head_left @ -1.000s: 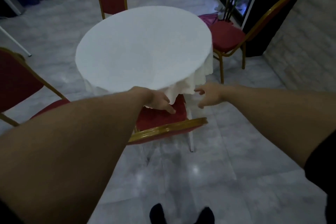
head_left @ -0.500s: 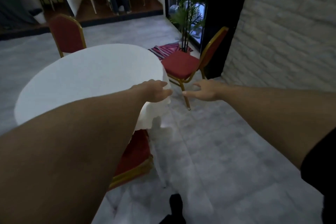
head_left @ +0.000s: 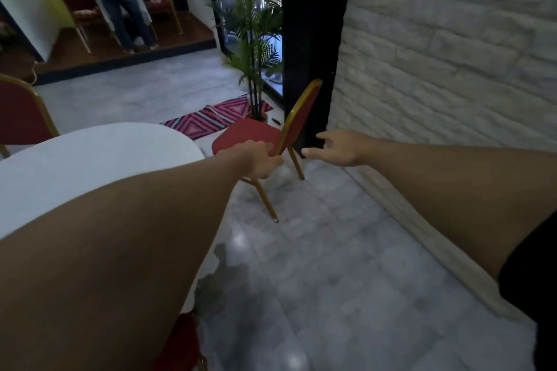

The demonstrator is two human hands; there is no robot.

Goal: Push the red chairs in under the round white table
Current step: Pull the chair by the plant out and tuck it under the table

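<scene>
The round white table [head_left: 90,166] fills the left. A red chair with a gold frame [head_left: 298,117] stands to its right, seat turned toward the table, back toward the black pillar. My left hand [head_left: 259,159] reaches out in front of that chair's seat, fingers loosely curled, holding nothing. My right hand [head_left: 337,147] hovers just right of the chair's back, fingers spread, not touching it. Another red chair [head_left: 18,117] stands behind the table at the far left. The red edge of a third chair [head_left: 184,343] shows under the table's near side, below my left arm.
A white stone wall [head_left: 452,69] runs along the right, with a black pillar [head_left: 313,39] at its end. A potted palm [head_left: 256,54] and a striped rug [head_left: 217,117] lie beyond the chair. A person [head_left: 120,0] stands among more chairs in the far room.
My view has swung right, away from the chair under the table's near side. Both hands have left that chair and now reach toward the chair by the pillar, which looks closer.
</scene>
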